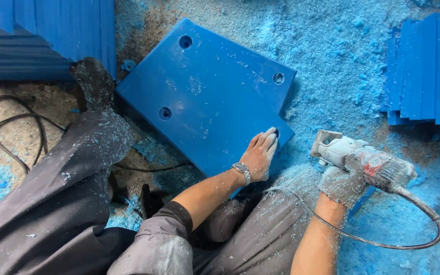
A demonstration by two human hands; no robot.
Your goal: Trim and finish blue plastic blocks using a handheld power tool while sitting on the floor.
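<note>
Blue plastic slab lies flat at the frame's centre on a floor thick with blue shavings.
Left hand, bare and spread open, presses palm-down on the slab's lower right corner; right hand, gloved, is closed round a corded power trimmer just beside that edge. Firm downward pressure and fingers kept off the cutting line would serve best.

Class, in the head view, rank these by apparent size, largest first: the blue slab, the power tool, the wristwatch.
1. Blue slab
2. Power tool, in the right hand
3. Wristwatch, on the left wrist
</note>
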